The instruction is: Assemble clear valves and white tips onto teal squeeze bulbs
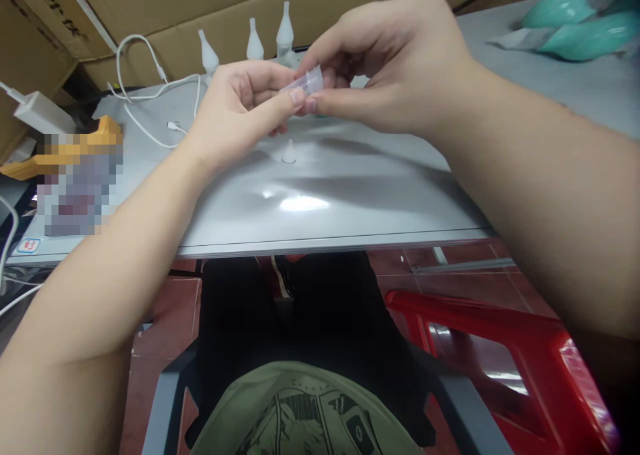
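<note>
My left hand (239, 112) and my right hand (395, 58) meet above the grey table (310, 202). Both pinch a small clear plastic piece (311, 80) between thumb and fingertips. A tiny clear cap (289, 152) stands on the table just below the hands. Three white pointed nozzles (255, 42) stand upright behind the hands, partly hidden by them.
A white cable (145, 82) and a white charger (43, 112) lie at the far left. Cardboard boxes (165, 8) line the back. Teal bags (575, 22) lie at the far right. A red plastic stool (500, 348) sits below the table on the right.
</note>
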`<state>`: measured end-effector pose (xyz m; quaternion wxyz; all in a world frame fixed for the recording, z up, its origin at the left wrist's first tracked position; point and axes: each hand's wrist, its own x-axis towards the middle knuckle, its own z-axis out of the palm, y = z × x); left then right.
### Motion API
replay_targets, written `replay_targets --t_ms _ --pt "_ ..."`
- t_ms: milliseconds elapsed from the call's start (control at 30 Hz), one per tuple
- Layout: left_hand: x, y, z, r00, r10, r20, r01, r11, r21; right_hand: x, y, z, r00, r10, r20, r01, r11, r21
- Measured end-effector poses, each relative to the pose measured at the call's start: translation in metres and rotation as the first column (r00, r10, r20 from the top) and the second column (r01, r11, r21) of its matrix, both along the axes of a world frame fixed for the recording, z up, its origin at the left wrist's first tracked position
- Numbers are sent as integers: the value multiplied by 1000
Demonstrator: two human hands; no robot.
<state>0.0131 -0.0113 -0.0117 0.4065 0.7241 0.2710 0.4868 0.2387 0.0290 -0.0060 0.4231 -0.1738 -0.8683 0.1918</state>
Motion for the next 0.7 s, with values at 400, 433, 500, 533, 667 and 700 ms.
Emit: replay_targets --t_ms 400,433,500,533,667,700 --pt "-2 7 -3 1000 -12 0 12 1000 19 2 -8 5 999 -28 47 30 998 -47" --pt "-1 7 -3 1000 -4 -1 4 1000 23 2 -7 4 999 -28 46 30 999 -39" --pt "0 6 -3 1000 15 -12 -14 999 41 1 -6 4 999 -33 34 34 999 -28" --pt "1 6 -3 999 27 -17 -26 998 53 0 -6 3 999 -34 26 35 999 -31" --pt "1 8 -4 998 59 -24 -57 994 98 -3 -7 1 999 -47 -10 46 996 -79" --pt "1 8 -4 998 62 -20 -60 993 104 -4 -8 1 998 -55 -17 53 995 -89"
